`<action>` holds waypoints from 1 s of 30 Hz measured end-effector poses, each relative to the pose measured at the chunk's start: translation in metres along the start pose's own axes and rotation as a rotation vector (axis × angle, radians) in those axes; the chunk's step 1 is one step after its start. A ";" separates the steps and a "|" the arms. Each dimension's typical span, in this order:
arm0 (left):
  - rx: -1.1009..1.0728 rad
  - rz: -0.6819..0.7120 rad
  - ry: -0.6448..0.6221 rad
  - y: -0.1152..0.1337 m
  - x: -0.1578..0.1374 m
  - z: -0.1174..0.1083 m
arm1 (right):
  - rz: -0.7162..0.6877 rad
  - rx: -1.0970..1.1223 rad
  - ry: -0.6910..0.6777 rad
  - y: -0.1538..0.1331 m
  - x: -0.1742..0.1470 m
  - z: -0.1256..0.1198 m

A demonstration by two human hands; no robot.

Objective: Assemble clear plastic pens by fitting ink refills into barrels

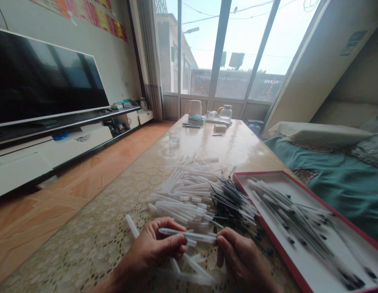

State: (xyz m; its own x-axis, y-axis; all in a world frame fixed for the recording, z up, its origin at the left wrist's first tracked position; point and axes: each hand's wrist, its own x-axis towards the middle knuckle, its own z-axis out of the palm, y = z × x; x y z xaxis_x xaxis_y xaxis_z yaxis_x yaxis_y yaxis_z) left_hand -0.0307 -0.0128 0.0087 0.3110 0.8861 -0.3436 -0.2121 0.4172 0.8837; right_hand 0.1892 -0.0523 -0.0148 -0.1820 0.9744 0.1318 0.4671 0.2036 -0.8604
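A translucent white pen barrel (pixel 201 237) lies level between my hands, low over the table. My left hand (pixel 155 242) is closed, pinching it between thumb and forefinger near its left part. At its right end, my right hand (pixel 237 254) is closed in a pinch on what looks like a pen refill going into the barrel; the fingertips hide most of it. Beyond my hands is a heap of white pen barrels (pixel 179 191). Right of that heap lies a bundle of dark pen refills (pixel 233 201). Several loose barrels (pixel 195 266) lie beneath my hands.
A shallow red-rimmed box (pixel 286 260) on the right holds several filled pens (pixel 301 219) with dark ends. Farther along the patterned table (pixel 85 248) stand a clear glass (pixel 174 136) and a glass pitcher (pixel 226 112). A television (pixel 48 77) is at left, a green-covered seat (pixel 335 171) at right.
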 end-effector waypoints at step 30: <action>0.018 0.088 0.132 -0.001 0.005 -0.015 | 0.222 0.255 0.379 0.009 0.002 -0.030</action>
State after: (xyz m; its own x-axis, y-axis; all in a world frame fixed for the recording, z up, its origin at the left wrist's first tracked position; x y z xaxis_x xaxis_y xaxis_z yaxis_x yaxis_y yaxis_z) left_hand -0.0428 -0.0056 0.0007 0.1676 0.9385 -0.3018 -0.2167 0.3337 0.9174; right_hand 0.2187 -0.0456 -0.0079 0.2468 0.9672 0.0603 0.2238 0.0036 -0.9746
